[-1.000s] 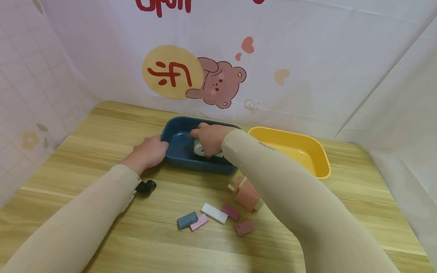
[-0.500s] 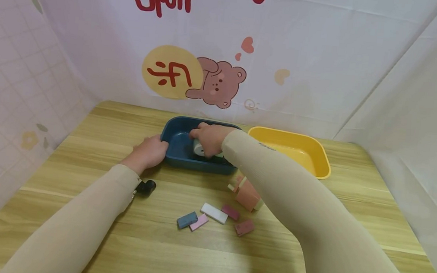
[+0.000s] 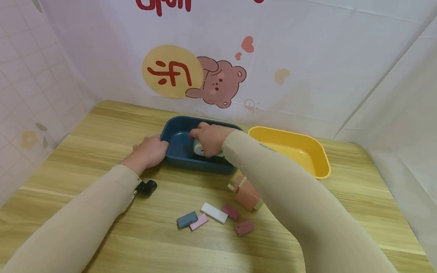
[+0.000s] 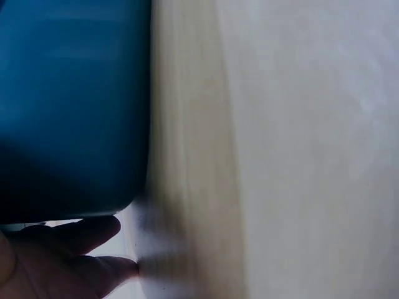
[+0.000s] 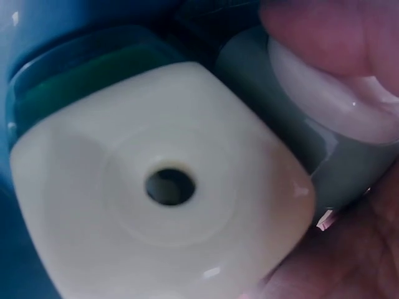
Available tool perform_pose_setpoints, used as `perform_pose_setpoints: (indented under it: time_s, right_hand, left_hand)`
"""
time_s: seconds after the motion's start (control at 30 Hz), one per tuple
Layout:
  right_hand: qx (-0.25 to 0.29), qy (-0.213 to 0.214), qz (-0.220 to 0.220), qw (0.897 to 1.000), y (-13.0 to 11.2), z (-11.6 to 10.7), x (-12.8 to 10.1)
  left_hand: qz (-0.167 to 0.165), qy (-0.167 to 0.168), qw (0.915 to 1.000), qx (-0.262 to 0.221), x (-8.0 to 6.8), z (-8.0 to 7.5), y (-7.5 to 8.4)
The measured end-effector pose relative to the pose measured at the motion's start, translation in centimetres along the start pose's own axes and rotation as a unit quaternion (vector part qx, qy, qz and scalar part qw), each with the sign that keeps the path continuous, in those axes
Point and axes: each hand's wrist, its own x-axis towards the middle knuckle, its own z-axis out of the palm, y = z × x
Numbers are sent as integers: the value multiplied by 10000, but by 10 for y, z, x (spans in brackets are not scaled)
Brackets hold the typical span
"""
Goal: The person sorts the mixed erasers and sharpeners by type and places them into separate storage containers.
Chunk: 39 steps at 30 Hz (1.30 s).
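My left hand (image 3: 148, 152) grips the left end of a dark blue plastic bin (image 3: 200, 166), whose corner fills the upper left of the left wrist view, with the fingers (image 4: 87, 274) at its end. My right hand (image 3: 212, 139) reaches down inside the bin. Its fingers hold a rounded grey-green piece with a whitish end (image 3: 199, 148), partly hidden by the hand. Close to the right wrist camera, beside that grey piece (image 5: 355, 168), is a cream rounded-square face (image 5: 87, 193) with a round hole, on a green see-through body (image 5: 81, 81).
A yellow bin (image 3: 319, 162) stands right of the blue one. In front, a pink and cream boxy item (image 3: 247, 195) lies partly behind the right sleeve. Small blocks like erasers lie nearer: blue (image 3: 187, 220), pink (image 3: 199, 223), white (image 3: 214, 213), magenta (image 3: 230, 211) and red (image 3: 244, 227).
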Motion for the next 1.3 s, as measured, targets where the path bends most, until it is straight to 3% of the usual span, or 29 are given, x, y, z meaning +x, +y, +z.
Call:
perform_pose_setpoints:
  time_s: [0.37,0.9,1.3]
  right_hand:
    - [101,32,-16,9999,0,0,-1]
    - [17,32,-116,9999,5,-5,0]
    - [74,114,-325,9994,10,-23,-28]
  left_hand:
    - [37,-107,9999,-5,-1,-3,1]
    - [-4,-10,10000,6,2,0,2]
    - [41,-81,10000,39,-1,-1,3]
